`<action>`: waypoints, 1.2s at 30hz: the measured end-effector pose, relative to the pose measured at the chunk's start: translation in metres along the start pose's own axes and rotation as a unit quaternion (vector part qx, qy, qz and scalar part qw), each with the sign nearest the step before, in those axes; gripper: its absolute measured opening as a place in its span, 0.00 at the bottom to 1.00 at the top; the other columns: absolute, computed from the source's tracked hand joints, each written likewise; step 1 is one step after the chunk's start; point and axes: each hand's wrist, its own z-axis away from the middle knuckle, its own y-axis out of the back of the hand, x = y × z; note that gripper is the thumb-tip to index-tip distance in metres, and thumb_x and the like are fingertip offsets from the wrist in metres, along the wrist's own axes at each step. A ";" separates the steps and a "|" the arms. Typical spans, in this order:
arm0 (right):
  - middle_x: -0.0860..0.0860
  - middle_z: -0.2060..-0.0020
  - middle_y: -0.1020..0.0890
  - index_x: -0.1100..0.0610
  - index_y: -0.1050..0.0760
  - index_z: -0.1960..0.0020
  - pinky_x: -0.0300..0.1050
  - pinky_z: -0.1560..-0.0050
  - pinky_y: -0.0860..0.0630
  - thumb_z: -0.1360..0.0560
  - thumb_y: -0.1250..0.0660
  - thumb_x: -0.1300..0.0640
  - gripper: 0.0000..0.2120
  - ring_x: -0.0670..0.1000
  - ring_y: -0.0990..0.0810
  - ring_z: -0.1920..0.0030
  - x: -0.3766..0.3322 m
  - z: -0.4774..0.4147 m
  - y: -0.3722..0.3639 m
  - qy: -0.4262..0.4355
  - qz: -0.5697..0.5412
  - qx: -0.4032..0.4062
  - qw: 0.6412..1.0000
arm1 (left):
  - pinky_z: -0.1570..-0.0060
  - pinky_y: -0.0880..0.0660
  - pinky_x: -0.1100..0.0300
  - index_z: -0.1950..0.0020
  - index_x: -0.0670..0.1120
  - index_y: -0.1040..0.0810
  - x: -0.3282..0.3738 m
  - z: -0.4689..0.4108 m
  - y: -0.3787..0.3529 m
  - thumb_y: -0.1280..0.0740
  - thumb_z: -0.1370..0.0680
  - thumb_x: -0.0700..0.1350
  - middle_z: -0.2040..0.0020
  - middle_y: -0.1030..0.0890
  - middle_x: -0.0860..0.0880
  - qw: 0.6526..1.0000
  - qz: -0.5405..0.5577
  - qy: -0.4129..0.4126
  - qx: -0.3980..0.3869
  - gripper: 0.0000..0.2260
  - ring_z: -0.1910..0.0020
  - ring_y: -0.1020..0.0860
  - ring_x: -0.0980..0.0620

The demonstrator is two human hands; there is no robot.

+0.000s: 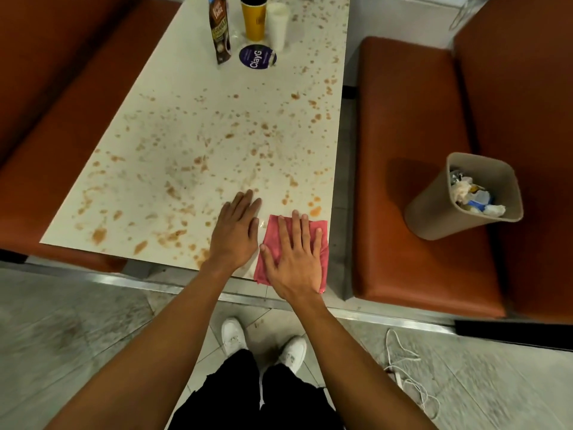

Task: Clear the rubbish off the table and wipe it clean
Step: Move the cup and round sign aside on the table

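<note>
A white rectangular tabletop, spattered all over with brown-orange stains, runs from the lower centre of the frame up to the top edge. At its near right corner, in the lower middle of the frame, lies a pink folded cloth, one edge hanging just past the table's near rim. The right hand presses flat on this cloth, fingers straight and slightly fanned, thumb out to the side. Just beside it, to the left in the frame, the left hand rests palm down on the bare tabletop, fingers straight and close together, holding nothing.

At the top centre of the frame, four things stand close together on the table: a dark brown drink carton, a yellow paper cup with a dark lid, a white plastic cup, and in front of them a round dark-blue disc printed "ClayG".

At the right of the frame a tan plastic waste bin stands on an orange-brown upholstered bench seat, with crumpled rubbish inside it. A matching bench fills the left side. At the bottom of the frame are grey floor tiles, two white shoes and a white cable.
</note>
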 end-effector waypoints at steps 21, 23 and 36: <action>0.52 0.15 0.58 0.51 0.55 0.14 0.62 0.17 0.57 0.13 0.62 0.39 0.31 0.53 0.64 0.16 -0.017 -0.012 -0.010 -0.097 0.028 0.008 0.995 | 0.19 0.45 0.42 0.21 0.51 0.31 -0.014 -0.017 0.015 0.43 0.14 0.49 0.17 0.36 0.48 0.997 -0.064 -0.028 -0.019 0.21 0.17 0.42 0.48; 0.52 0.15 0.58 0.51 0.55 0.14 0.62 0.17 0.57 0.13 0.60 0.39 0.31 0.53 0.64 0.16 -0.017 -0.011 -0.010 -0.095 0.028 0.008 0.995 | 0.19 0.45 0.42 0.21 0.51 0.31 -0.015 -0.016 0.015 0.43 0.15 0.49 0.17 0.36 0.48 0.997 -0.062 -0.030 -0.015 0.21 0.17 0.41 0.47; 0.52 0.14 0.50 0.52 0.48 0.14 0.63 0.16 0.57 0.15 0.55 0.36 0.34 0.56 0.56 0.15 -0.023 -0.017 0.003 -0.102 0.001 -0.006 0.995 | 0.29 0.34 0.46 0.29 0.53 0.24 -0.008 -0.025 0.024 0.35 0.21 0.49 0.23 0.28 0.50 0.998 -0.059 0.000 -0.014 0.20 0.26 0.31 0.48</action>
